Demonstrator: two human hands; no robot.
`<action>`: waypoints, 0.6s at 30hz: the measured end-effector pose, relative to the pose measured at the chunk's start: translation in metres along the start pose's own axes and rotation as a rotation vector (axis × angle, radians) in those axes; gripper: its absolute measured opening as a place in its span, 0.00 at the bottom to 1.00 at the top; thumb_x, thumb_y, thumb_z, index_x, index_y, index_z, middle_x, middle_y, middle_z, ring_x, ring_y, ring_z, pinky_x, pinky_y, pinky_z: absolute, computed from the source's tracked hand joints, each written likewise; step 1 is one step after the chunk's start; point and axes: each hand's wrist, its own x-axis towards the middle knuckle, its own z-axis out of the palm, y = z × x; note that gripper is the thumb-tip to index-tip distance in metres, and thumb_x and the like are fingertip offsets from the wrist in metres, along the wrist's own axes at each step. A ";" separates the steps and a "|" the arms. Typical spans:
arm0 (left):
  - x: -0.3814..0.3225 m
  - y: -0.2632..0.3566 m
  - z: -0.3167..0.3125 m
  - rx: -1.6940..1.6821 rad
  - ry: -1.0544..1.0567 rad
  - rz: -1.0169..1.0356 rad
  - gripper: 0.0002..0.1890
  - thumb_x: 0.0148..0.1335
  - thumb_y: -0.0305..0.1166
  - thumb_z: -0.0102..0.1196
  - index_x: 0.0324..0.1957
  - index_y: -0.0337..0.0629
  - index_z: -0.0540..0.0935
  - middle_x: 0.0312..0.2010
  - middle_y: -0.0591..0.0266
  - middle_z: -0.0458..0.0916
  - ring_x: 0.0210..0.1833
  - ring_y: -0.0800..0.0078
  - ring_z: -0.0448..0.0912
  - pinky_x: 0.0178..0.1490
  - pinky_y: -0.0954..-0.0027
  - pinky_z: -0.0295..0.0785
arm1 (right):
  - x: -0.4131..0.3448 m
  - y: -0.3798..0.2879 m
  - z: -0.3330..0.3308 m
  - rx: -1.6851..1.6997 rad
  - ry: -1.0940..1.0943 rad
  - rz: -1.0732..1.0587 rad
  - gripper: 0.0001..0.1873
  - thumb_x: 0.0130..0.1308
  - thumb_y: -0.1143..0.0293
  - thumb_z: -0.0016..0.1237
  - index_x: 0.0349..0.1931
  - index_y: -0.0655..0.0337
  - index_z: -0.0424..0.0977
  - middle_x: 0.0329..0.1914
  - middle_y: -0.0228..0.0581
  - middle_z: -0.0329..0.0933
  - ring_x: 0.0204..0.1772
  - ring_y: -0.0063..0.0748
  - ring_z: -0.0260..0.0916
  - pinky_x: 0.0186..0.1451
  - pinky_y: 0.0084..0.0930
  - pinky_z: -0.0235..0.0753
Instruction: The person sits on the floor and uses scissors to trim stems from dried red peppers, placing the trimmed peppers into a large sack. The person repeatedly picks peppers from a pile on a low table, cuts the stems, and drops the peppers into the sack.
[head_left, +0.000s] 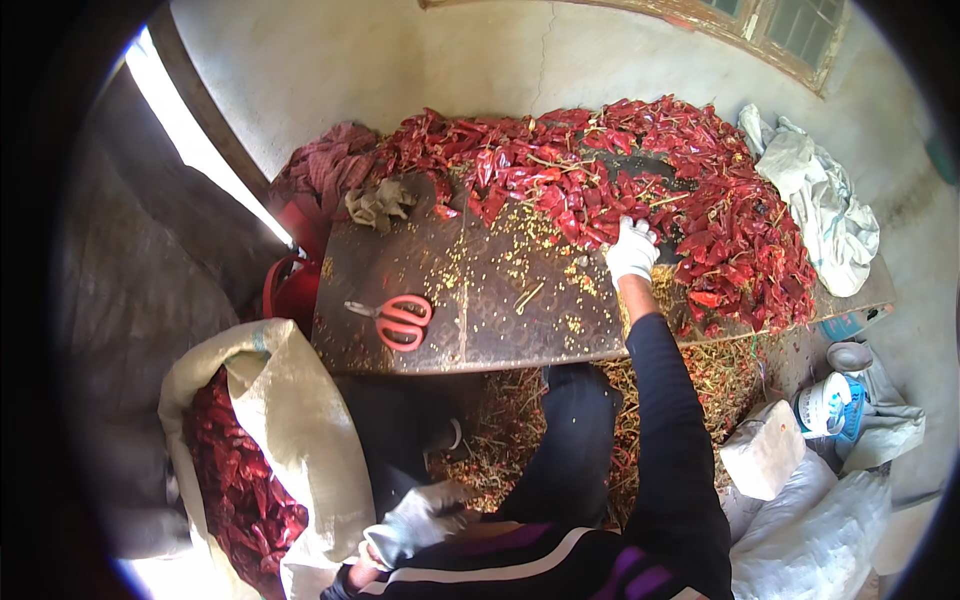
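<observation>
My right hand (632, 251), in a white glove, reaches across the brown table (495, 300) to the near edge of a heap of dried red chili peppers (540, 172). Its fingertips touch the peppers; whether they grip one is hidden. Low over my lap is my gloved left hand (427, 517), blurred, so its hold cannot be made out. Beside it stands a woven sack (300, 427) with its rim rolled back, and dried red chilies (240, 480) fill its opening. Scissors with pink-red handles (405, 322) lie on the table's left part, among scattered yellow seeds.
A crumpled cloth glove (379, 202) and a dark red checked cloth (330, 165) lie at the table's left. White sacking (817, 202) covers its right end. Stems and debris (495, 435) litter the floor. At right are a pale block (763, 450), a white bucket (821, 405) and plastic sacks (817, 532).
</observation>
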 end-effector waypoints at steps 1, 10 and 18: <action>0.007 -0.015 0.005 -0.008 -0.061 -0.039 0.19 0.59 0.34 0.66 0.52 0.40 0.82 0.45 0.56 0.84 0.48 0.69 0.82 0.53 0.71 0.77 | 0.017 -0.001 0.001 -0.034 -0.074 0.114 0.32 0.54 0.61 0.58 0.61 0.45 0.65 0.64 0.44 0.61 0.64 0.51 0.62 0.55 0.52 0.72; 0.029 -0.088 0.012 -0.348 0.102 -0.511 0.19 0.63 0.36 0.61 0.53 0.35 0.80 0.48 0.53 0.83 0.49 0.72 0.80 0.55 0.72 0.73 | 0.058 -0.072 0.017 0.109 -0.314 0.041 0.32 0.55 0.62 0.53 0.63 0.45 0.63 0.62 0.50 0.62 0.60 0.57 0.67 0.59 0.47 0.73; 0.039 -0.086 0.009 -0.351 0.101 -0.457 0.20 0.63 0.37 0.60 0.53 0.36 0.80 0.44 0.56 0.84 0.45 0.76 0.80 0.52 0.73 0.74 | -0.007 -0.118 0.039 0.699 0.145 -0.560 0.17 0.57 0.74 0.49 0.48 0.59 0.76 0.49 0.53 0.77 0.53 0.49 0.75 0.58 0.38 0.75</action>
